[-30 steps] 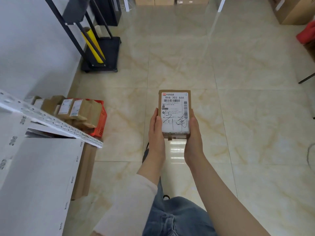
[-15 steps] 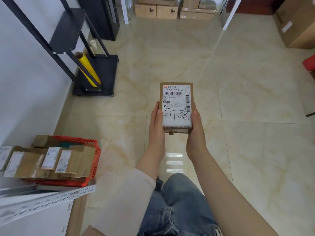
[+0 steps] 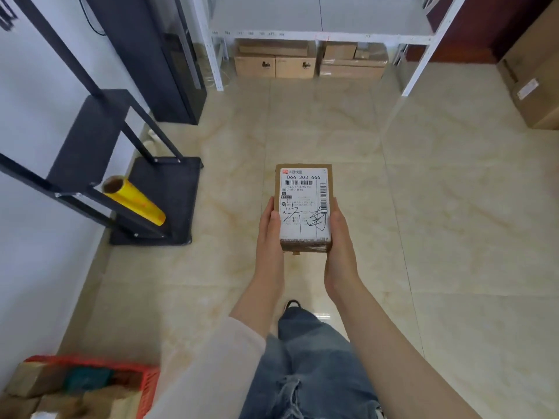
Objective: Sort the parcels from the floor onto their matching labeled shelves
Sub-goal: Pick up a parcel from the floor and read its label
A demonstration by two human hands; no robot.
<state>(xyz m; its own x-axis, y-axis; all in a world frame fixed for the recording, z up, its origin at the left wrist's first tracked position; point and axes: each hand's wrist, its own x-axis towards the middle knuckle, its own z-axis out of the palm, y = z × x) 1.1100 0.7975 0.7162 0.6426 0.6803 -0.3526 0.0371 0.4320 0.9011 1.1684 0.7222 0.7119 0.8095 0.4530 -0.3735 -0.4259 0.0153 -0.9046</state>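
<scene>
Parcel (image 3: 304, 207), small labelled carton: held at centre, white shelf (image 3: 320, 34) at 12 o'clock. Left hand (image 3: 269, 237) grips its 9 o'clock side, right hand (image 3: 340, 246) its 3 o'clock side. Probably light, stiff, non-slip; take by long edges

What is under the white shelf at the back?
Brown cardboard boxes stand on the floor under the shelf, stacked in two groups. What lies behind them cannot be seen; the boxes cover it.
</scene>
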